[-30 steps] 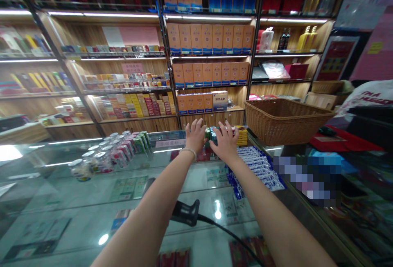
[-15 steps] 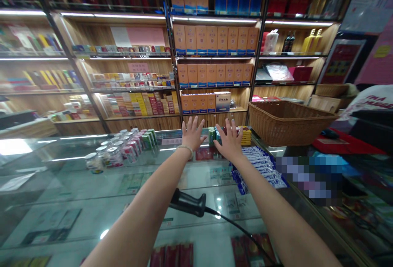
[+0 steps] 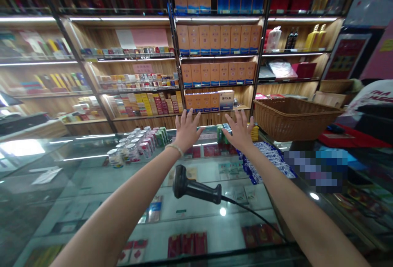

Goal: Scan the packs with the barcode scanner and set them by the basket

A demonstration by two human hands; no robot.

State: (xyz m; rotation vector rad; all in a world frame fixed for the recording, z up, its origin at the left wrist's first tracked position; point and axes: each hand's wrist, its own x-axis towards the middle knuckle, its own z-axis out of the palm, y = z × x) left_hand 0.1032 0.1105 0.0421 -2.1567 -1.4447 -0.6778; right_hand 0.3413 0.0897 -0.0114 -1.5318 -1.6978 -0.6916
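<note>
Both my arms reach forward over a glass counter point(image 3: 172, 228). My left hand point(image 3: 186, 131) is open, its fingers spread and nothing in it; a pale bracelet circles the wrist. To its left stand rows of small jars and cans point(image 3: 135, 144). My right hand point(image 3: 239, 133) is likewise open and empty, fingers apart. It partly hides some green cans point(image 3: 220, 133) and a yellow stack point(image 3: 254, 133) behind it. Blue-and-white packets point(image 3: 270, 158) lie beside my right forearm. Between my forearms a black barcode scanner point(image 3: 198, 187) rests on the glass, its cable trailing right.
A brown wicker basket point(image 3: 285, 126) stands at the right, near a red mat point(image 3: 353, 136). Past the counter, shelves hold orange boxes point(image 3: 219, 40) and cigarette-like packs point(image 3: 147, 105). A person's white sleeve point(image 3: 373, 99) shows at the far right.
My hands have moved apart, the left one leftward and the right one slightly right. The scanner's head, hidden behind my left forearm before, now shows. The view has shifted slightly.
</note>
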